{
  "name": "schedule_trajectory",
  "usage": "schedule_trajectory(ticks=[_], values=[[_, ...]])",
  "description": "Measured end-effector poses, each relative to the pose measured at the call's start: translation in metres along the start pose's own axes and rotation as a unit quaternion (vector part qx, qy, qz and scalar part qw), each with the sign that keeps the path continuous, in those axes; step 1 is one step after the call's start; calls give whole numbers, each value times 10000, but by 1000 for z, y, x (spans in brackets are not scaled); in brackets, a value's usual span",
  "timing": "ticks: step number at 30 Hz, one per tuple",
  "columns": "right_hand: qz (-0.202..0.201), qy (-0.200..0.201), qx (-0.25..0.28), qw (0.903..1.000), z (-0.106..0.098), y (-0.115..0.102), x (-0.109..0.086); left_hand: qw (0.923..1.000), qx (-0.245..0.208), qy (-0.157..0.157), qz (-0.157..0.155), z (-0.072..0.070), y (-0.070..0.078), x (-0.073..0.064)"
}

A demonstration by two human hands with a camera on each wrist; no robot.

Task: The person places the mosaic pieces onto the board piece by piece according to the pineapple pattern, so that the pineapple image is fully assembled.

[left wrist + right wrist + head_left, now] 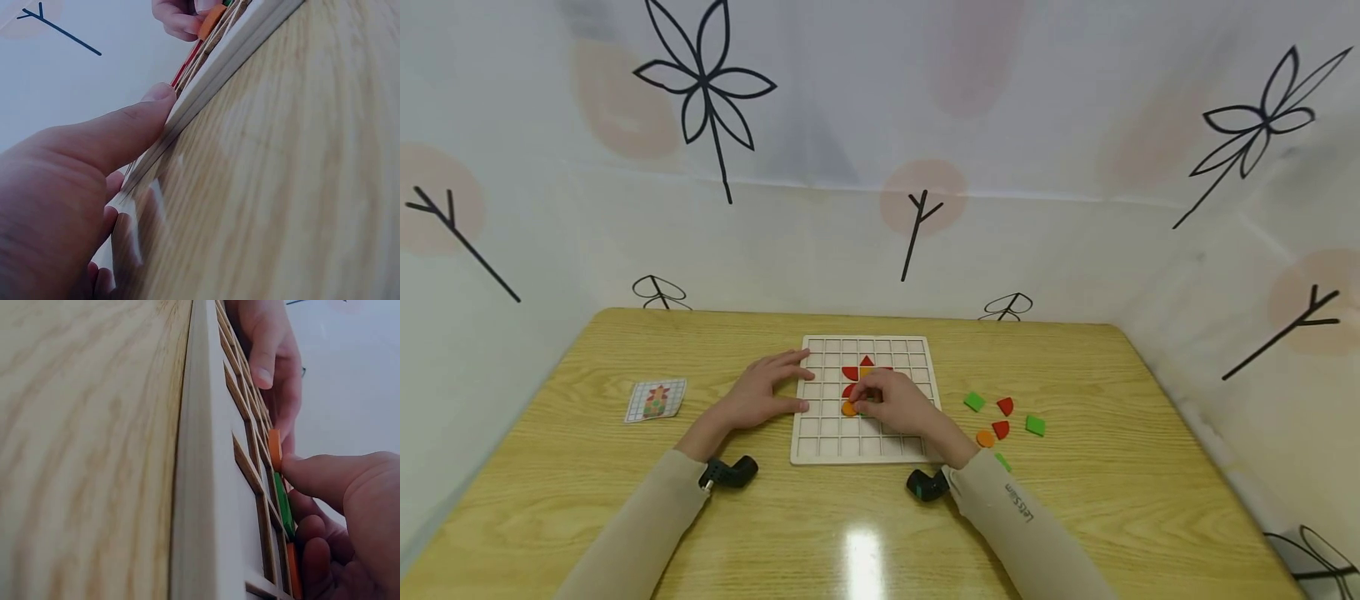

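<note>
A white grid board (820,450) lies on the wooden table. My right hand (891,404) is over its middle, thumb and fingertips pinching an orange round piece (848,408) at a grid cell; the right wrist view shows the thumb against this orange piece (274,449). Beside it sits a green piece (284,503), and another orange piece (294,569) is lower in that view. Red pieces (850,373) lie in cells farther up, partly hidden by the hand. My left hand (767,392) rests at the board's left edge, fingers spread, its thumb (159,94) on the rim.
Right of the board lie loose pieces: green squares (1035,426), red quarter-rounds (1005,406) and an orange round (985,438). A pattern card (656,401) with a coloured figure on a grid lies at the left. A patterned cloth (820,250) hangs behind the table.
</note>
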State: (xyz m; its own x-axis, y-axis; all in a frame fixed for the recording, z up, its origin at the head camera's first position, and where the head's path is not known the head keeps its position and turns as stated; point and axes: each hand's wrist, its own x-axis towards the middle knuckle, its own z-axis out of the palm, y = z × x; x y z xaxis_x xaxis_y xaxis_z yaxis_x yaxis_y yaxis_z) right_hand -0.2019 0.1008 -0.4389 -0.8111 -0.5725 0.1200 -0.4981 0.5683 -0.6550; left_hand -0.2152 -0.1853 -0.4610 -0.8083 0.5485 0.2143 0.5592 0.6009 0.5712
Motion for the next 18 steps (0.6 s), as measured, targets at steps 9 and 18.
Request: schedule_trajectory(ticks=[9,18], values=[[10,-75,-147,9999,1,0,1,10000,7,14,11,0,0,-1],[256,113,334,9990,-1,3,-1,10000,25,8,16,0,-1,-1]])
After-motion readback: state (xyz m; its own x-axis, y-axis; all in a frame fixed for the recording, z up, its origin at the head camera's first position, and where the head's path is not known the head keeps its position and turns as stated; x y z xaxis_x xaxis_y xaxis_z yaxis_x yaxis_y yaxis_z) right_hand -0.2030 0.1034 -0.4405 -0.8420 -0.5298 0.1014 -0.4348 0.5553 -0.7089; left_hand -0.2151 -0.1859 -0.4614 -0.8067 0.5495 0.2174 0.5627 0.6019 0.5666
